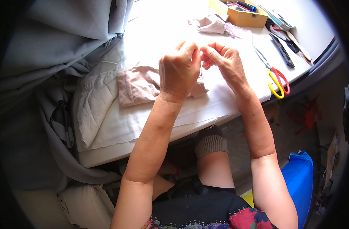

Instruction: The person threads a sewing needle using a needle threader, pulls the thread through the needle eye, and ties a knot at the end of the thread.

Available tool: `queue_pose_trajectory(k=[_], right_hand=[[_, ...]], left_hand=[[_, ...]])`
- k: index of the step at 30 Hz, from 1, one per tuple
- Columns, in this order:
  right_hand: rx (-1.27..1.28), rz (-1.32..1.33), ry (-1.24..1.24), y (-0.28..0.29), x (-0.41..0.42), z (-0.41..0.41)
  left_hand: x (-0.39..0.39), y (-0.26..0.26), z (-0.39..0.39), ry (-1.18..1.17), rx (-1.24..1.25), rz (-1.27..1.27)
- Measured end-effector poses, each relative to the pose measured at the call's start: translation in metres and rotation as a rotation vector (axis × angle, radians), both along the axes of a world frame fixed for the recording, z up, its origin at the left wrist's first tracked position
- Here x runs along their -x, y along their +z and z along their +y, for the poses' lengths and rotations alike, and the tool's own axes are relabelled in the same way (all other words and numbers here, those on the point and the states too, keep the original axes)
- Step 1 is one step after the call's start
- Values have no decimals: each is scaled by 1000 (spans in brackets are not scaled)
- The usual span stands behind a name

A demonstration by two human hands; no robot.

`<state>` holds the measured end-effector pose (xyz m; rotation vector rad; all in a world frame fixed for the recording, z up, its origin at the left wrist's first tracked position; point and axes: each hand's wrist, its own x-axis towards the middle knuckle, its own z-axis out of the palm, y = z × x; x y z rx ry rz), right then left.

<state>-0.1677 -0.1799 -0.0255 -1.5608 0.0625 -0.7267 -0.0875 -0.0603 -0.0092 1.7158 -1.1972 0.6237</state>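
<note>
Both of my hands are raised over the white cloth on the table, fingertips pinched close together. My left hand (180, 70) has its fingers curled, and my right hand (223, 58) meets it with thumb and finger pinched. Whatever lies between the fingertips is too small and too bright to make out. Beneath and behind my left hand lies a folded pinkish-beige cloth piece (138, 83). To the right, scissors with one yellow and one red handle (269, 67) rest on the table. A second crumpled pale cloth (210, 24) lies farther back.
At the back right stands a wooden box (246, 17) holding small items and a dark blue-capped pen or tube. A black elongated object (281, 50) lies beyond the scissors. White quilted fabric (97, 100) and a grey curtain (74, 20) are at the left; a blue bag-like object (299, 183) is lower right.
</note>
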Motion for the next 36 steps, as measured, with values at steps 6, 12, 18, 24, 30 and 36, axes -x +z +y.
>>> queue_pose_trajectory(k=[6, 12, 18, 24, 30, 36], right_hand=[[17, -5, -10, 0, 0, 0], [22, -10, -21, 0, 1, 0], [0, -19, -12, 1, 1, -1], [-19, -29, -15, 0, 1, -2], [-13, -71, -8, -3, 1, -6], [37, -60, 69, -2, 1, -3]], left_hand=[[1, 0, 0, 12, -1, -20], [2, 0, -1, 22, 1, -38], [3, -1, -1, -1, 6, -12], [3, -5, -3, -109, 67, 158], [4, 6, 3, -266, 14, 657], [-13, 6, 9, -467, 121, 932]])
